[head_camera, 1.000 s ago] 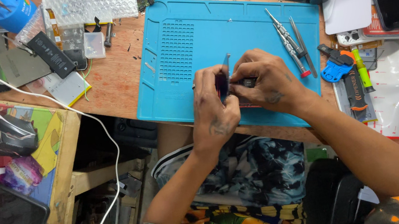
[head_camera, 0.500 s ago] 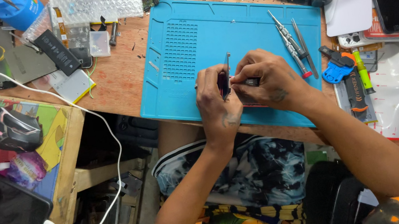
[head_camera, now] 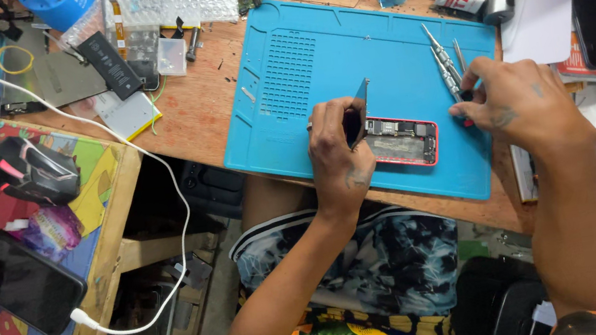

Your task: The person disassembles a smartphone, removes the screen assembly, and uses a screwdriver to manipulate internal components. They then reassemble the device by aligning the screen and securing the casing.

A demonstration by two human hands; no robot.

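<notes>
The right hand point(head_camera: 518, 101) has left the opened red phone point(head_camera: 403, 141) and now reaches to the screwdrivers point(head_camera: 443, 65) lying on the blue repair mat point(head_camera: 373, 40), its fingers curled and pinching one tool's lower end. A second ago both hands worked together over the phone. The left hand point(head_camera: 338, 150) stays on the phone's left end, fingers pressed around a thin dark pry tool point(head_camera: 359, 104) held upright. The phone lies flat on the mat near the counter's point(head_camera: 206, 118) front edge, so a tool change looks underway
</notes>
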